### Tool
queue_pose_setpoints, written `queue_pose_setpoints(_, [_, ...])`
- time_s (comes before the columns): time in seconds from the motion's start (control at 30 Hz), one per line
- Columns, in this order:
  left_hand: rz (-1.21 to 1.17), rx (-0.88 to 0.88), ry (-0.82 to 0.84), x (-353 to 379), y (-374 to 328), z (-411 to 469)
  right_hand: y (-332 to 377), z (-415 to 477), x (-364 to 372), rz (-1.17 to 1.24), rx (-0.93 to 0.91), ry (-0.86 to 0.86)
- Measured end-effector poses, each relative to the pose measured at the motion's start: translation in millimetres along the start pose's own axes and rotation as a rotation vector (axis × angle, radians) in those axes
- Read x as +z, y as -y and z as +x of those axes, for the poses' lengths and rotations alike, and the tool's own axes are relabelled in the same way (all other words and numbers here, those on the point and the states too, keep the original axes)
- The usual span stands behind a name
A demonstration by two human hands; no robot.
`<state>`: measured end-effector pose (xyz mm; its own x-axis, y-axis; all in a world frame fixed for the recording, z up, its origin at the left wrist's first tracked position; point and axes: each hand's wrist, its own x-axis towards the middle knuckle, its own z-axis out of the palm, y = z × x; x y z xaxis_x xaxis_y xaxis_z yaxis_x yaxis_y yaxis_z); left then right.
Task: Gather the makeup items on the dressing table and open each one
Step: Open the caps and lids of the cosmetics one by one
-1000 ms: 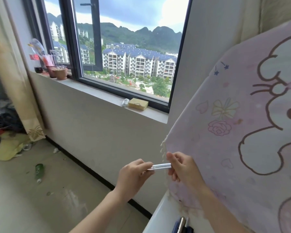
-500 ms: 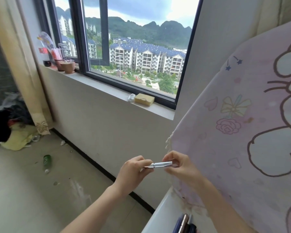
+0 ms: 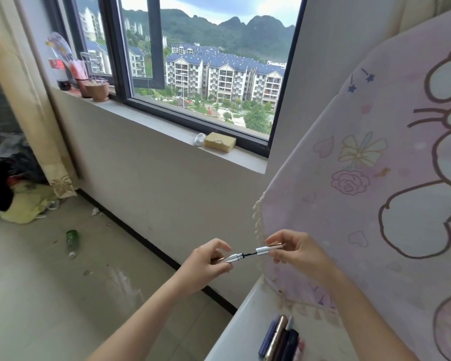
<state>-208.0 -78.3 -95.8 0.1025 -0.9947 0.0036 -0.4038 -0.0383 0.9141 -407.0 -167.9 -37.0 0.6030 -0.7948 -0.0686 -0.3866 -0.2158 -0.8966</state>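
- Filling the right side, a pale pink cloth (image 3: 375, 178) printed with cartoon outlines, a bow and a rose hangs down, its fringed lower edge touching the dressing table.
- Behind it to the left, a dark-framed window (image 3: 141, 48) looks out on apartment blocks and green hills.
- At the far left, a beige curtain (image 3: 24, 100) reaches down to the floor.
- Only a white corner of the dressing table (image 3: 232, 332) shows, at the bottom edge.
- On the floor by the curtain's foot lies a heap of clothes (image 3: 21, 201), yellow and black.
- The left hand (image 3: 206, 264) is held out over the floor, thumb and fingers curled round a silver tube.
- The right hand (image 3: 294, 248) is level with it, in front of the cloth, fingertips pinching a cap.
- A cluster of makeup items (image 3: 281, 340), slim dark and gold sticks, lies side by side on the table below the right forearm.
- A yellowish sponge (image 3: 220, 142) sits on the windowsill.
- A brown pot (image 3: 97, 91) stands further left on the sill.
- A green bottle (image 3: 72, 239) lies on the floor.
- The silver tube (image 3: 232, 257) is in mid-air between the hands, nearly level.
- The cap (image 3: 267, 249) is pulled clear of the tube, just beside it.
- A thin dark wand (image 3: 249, 254) spans the gap between them.
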Motion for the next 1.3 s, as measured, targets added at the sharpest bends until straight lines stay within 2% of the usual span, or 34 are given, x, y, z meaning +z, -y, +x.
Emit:
queue_pose_setpoints(0.17, [-0.098, -0.093, 0.114, 1.3, 2.5, -5.1, -10.6, 0.2, 1.6, -0.261, -0.036, 0.005])
queue_pose_setpoints(0.4, [-0.013, -0.229, 0.129, 21.4, 31.0, -14.5, -52.7, 11.1, 22.6, -0.53, -0.044, 0.066])
queue_pose_setpoints(0.6, [0.067, -0.391, 0.182, 65.9, 75.1, -17.2, -121.9, 18.2, 50.4, -0.742, 0.025, 0.207])
queue_pose_setpoints(0.77, [0.151, -0.493, 0.213, 99.4, 100.6, -11.8, -153.8, 14.4, 64.7, -1.045, 0.064, 0.296])
queue_pose_setpoints(0.97, [0.205, -0.565, 0.222, 122.9, 115.8, -3.3, -165.8, 25.8, 69.7, -1.333, -0.026, 0.438])
queue_pose_setpoints(1.0, [0.218, -0.574, 0.217, 125.7, 116.6, -2.6, -167.2, 27.8, 71.8, -1.303, -0.031, 0.472])
queue_pose_setpoints(1.13, [0.306, -0.575, 0.183, 138.2, 122.2, -2.2, -186.2, 37.1, 71.8, -1.254, -0.091, 0.435])
queue_pose_setpoints(1.3, [0.527, -0.493, 0.152, 151.8, 124.7, -1.3, -192.2, 40.5, 70.3, -1.242, -0.064, 0.481])
